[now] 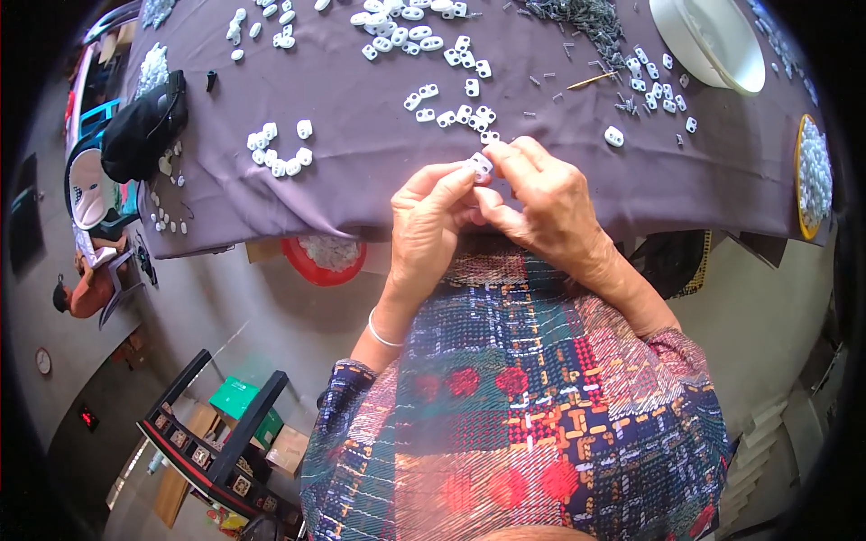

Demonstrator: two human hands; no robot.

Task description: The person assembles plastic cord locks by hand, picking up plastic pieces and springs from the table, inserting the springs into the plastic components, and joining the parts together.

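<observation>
Just over the table's near edge, a small white two-holed cord lock (481,164) is pinched between the fingertips of my left hand (424,216). My right hand (550,198) is closed too, its index finger and thumb pressing against the right side of the same piece. Whether a smaller part sits in the right fingers is hidden. Right beyond the fingertips begins a loose trail of similar white cord locks (472,87) with dark holes showing. A ring of white pieces (294,166) lies to the left, and a single one (613,136) to the right.
A purple-grey cloth (361,99) covers the table. Small metal-looking springs (591,27) are heaped at the back, near a thin yellowish stick (591,80). A white basin (749,72) and a yellow-rimmed basket (801,180) stand right. Below the edge is a red basin (298,270); a black bag (144,126) lies left.
</observation>
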